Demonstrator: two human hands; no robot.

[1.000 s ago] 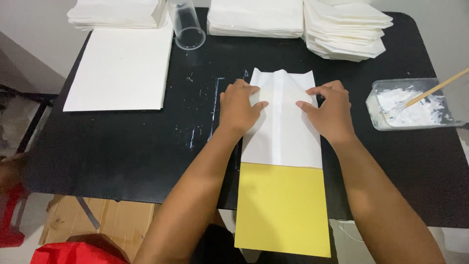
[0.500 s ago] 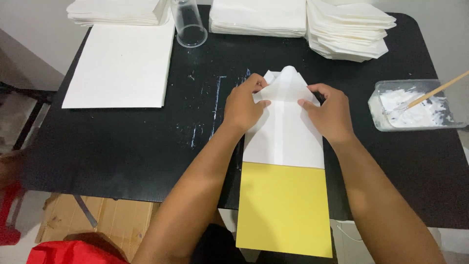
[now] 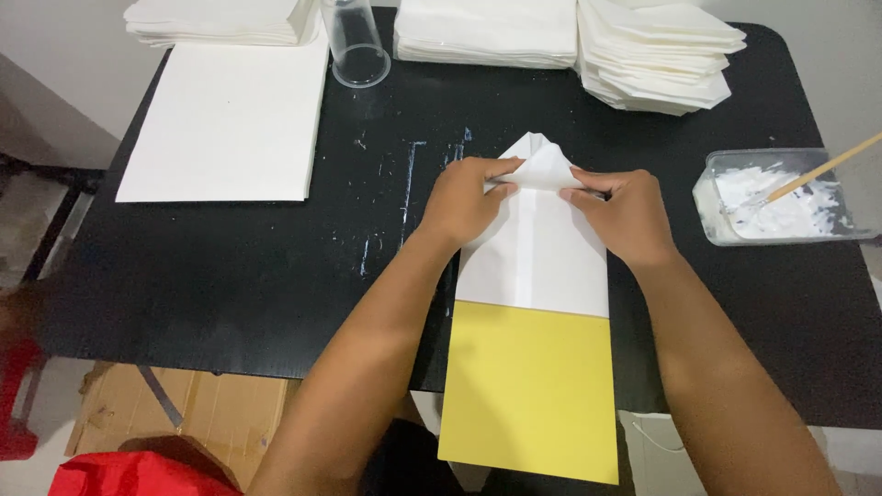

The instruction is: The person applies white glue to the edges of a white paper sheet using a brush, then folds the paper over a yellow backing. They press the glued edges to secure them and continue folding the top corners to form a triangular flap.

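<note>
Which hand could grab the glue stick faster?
The right hand, probably. The stick leans in the tub of white paste at the table's right edge, just beyond that hand. The left hand pinches the paper's other side, farther away.

I see both hands at frame centre on a paper bag (image 3: 537, 266), white above, yellow below, lying flat on the black table (image 3: 230, 276). The left hand (image 3: 464, 197) and right hand (image 3: 625, 211) press the bag's upper corners inward; its top end forms a point. The yellow end overhangs the table's near edge. Upper left: a flat white sheet stack (image 3: 225, 119). Just right of it, a clear plastic cup (image 3: 356, 41). Along the top edge: piles of folded white paper (image 3: 657, 55). Right edge: a clear tub (image 3: 781, 197) of white paste with a wooden stick (image 3: 827, 167) in it.
</note>
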